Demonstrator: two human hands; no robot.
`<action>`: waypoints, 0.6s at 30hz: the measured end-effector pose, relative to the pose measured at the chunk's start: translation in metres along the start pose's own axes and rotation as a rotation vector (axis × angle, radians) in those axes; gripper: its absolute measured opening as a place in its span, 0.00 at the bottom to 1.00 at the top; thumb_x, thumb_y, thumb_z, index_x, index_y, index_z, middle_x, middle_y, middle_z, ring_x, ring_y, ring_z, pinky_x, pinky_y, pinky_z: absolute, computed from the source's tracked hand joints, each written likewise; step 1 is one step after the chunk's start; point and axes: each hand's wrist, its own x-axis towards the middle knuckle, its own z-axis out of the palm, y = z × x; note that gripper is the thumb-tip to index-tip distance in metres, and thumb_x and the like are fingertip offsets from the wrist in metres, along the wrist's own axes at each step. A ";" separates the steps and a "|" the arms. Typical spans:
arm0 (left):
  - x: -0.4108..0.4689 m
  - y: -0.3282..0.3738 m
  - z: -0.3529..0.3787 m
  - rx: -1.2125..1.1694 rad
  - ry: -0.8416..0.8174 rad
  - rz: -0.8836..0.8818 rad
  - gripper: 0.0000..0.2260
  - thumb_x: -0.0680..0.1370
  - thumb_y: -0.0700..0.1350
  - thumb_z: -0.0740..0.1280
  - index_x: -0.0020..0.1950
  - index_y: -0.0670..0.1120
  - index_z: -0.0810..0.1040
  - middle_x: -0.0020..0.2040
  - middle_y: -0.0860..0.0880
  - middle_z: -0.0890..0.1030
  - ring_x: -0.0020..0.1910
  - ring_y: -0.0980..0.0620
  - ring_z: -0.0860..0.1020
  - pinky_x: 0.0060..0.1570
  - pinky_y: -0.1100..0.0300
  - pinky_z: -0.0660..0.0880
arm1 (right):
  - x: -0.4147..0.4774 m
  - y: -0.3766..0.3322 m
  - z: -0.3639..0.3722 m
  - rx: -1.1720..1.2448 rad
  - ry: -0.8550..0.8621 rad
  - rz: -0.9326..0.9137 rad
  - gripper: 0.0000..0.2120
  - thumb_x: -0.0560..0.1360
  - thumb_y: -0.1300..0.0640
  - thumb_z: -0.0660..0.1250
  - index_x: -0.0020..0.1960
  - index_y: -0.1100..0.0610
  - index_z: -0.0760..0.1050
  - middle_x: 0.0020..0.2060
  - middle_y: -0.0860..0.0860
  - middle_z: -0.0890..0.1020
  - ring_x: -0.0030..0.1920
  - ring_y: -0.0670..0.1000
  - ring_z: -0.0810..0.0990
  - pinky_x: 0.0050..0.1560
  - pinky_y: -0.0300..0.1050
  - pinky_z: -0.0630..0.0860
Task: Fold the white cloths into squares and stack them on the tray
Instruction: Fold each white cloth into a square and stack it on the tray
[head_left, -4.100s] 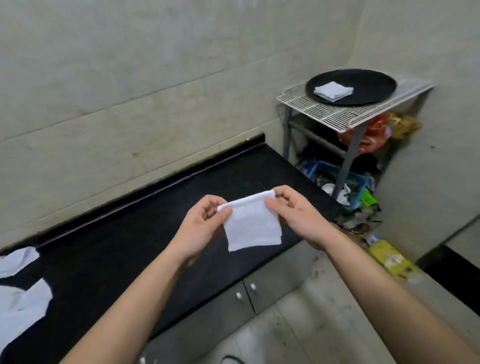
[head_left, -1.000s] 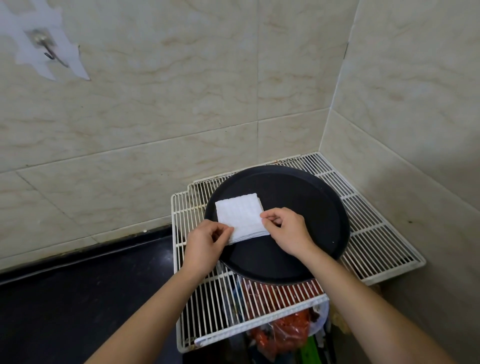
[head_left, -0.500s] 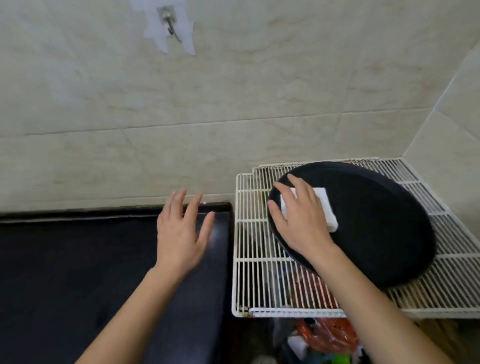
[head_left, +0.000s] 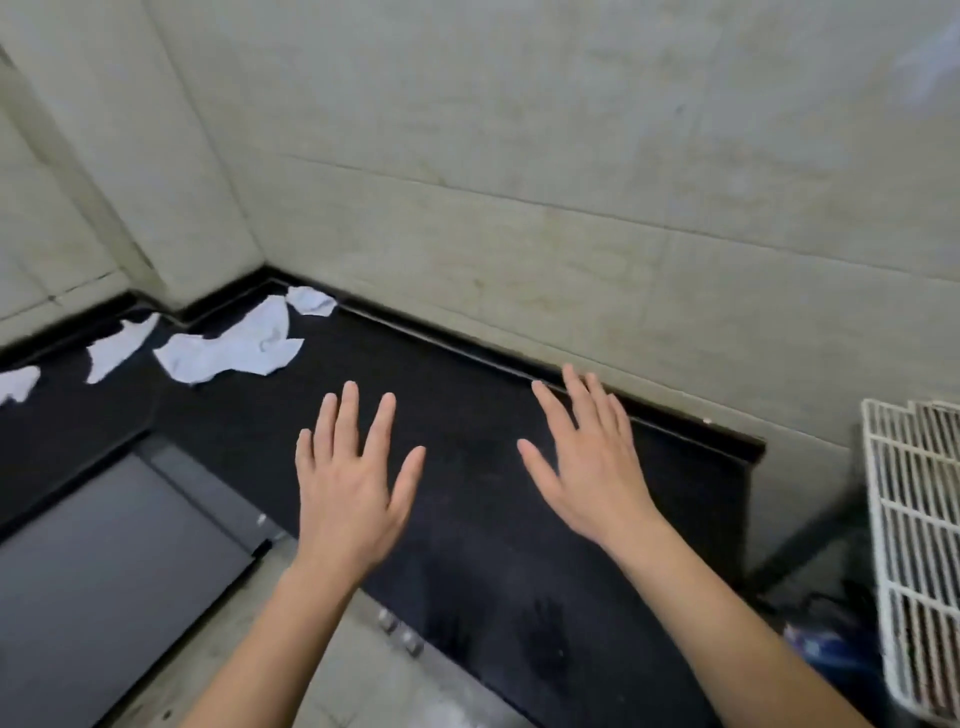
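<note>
Several crumpled white cloths lie on the black counter (head_left: 467, 415) at its far left: a large one (head_left: 234, 348), a small one (head_left: 311, 301) in the corner, another (head_left: 117, 348) further left, and one (head_left: 18, 383) at the frame's edge. My left hand (head_left: 348, 483) and my right hand (head_left: 587, 467) hover over the middle of the counter, palms down, fingers straight and spread, holding nothing. The tray and the folded cloths are out of view.
The white wire rack (head_left: 914, 545) shows at the right edge, beyond the counter's end. Tiled walls close in behind and at the left. Grey cabinet doors (head_left: 104, 571) with small knobs sit under the counter.
My right hand has let go of the folded cloth on the tray and come back over the counter. The view has swung left, so the tray has left the frame and the loose cloths appear.
</note>
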 end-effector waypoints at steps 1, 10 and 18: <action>-0.002 -0.030 -0.009 -0.001 0.014 -0.029 0.29 0.80 0.61 0.54 0.77 0.48 0.66 0.79 0.40 0.59 0.78 0.39 0.56 0.71 0.36 0.61 | 0.010 -0.031 0.009 0.006 0.005 -0.020 0.32 0.82 0.39 0.54 0.81 0.49 0.52 0.81 0.55 0.49 0.81 0.58 0.47 0.79 0.56 0.47; -0.019 -0.253 -0.075 0.011 0.059 -0.281 0.30 0.81 0.63 0.50 0.79 0.50 0.60 0.80 0.42 0.55 0.80 0.43 0.51 0.74 0.38 0.57 | 0.085 -0.271 0.079 0.095 -0.004 -0.219 0.32 0.81 0.40 0.58 0.80 0.51 0.56 0.80 0.56 0.52 0.80 0.58 0.49 0.78 0.57 0.49; -0.026 -0.399 -0.093 0.044 0.103 -0.532 0.31 0.81 0.63 0.50 0.79 0.49 0.60 0.81 0.43 0.54 0.80 0.43 0.51 0.75 0.40 0.55 | 0.145 -0.409 0.144 0.144 -0.055 -0.365 0.33 0.80 0.41 0.60 0.80 0.53 0.57 0.80 0.58 0.54 0.80 0.61 0.52 0.77 0.58 0.53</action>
